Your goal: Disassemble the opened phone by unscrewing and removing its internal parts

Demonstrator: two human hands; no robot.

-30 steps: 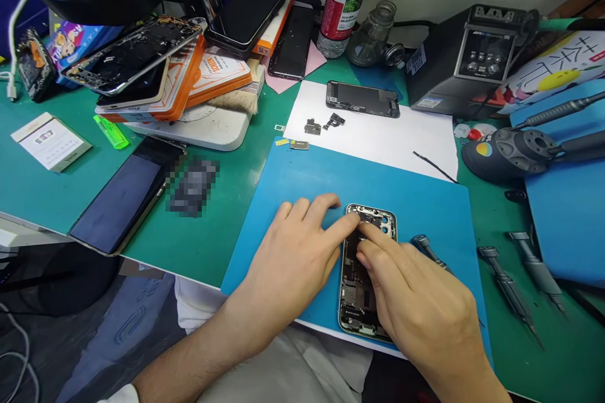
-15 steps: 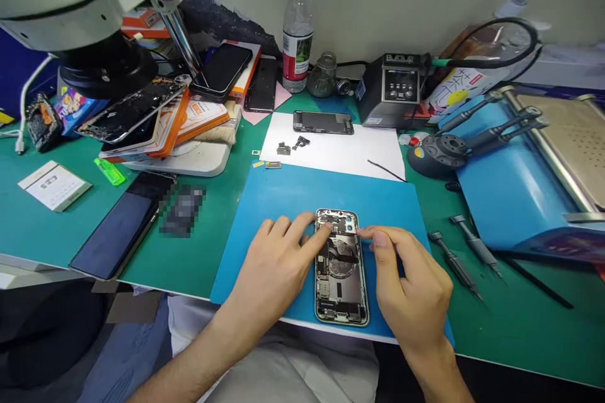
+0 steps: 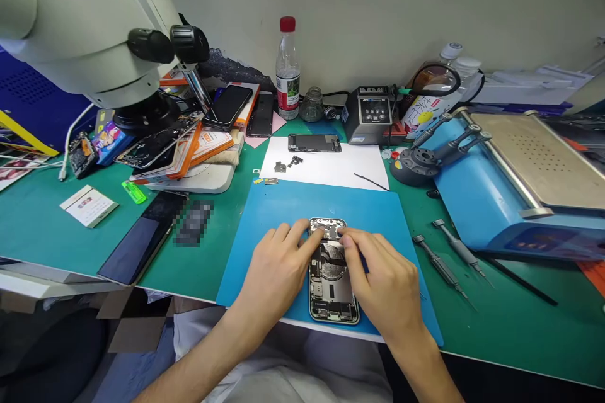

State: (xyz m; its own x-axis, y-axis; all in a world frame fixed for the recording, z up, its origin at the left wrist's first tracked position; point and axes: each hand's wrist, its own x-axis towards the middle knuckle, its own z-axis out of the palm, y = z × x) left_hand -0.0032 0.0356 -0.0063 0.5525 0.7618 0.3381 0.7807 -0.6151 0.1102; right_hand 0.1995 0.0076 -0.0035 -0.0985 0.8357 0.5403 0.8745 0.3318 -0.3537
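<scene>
An opened phone [image 3: 333, 289] lies face up on the blue mat [image 3: 269, 214], its inner parts bare and a round coil showing in the middle. My left hand [image 3: 278, 258] grips its upper left side, one finger at the edge and the thumb on the parts inside. Over the upper right corner, my right hand [image 3: 385, 271] has thumb and index finger close together at the camera area. Whatever lies between those fingertips is too small to make out.
Behind the mat, white paper [image 3: 326, 167] carries a phone screen [image 3: 314, 143] and small loose parts [image 3: 280, 167]. Two screwdrivers [image 3: 444, 269] lie to the right, near a blue heating plate machine [image 3: 477, 214]. A microscope [image 3: 94, 44] overhangs phones and boxes at left.
My right hand has moved left and over the phone's top, its fingertips now inside the frame. My left hand stays at the upper left side. The camera view has tilted up.
</scene>
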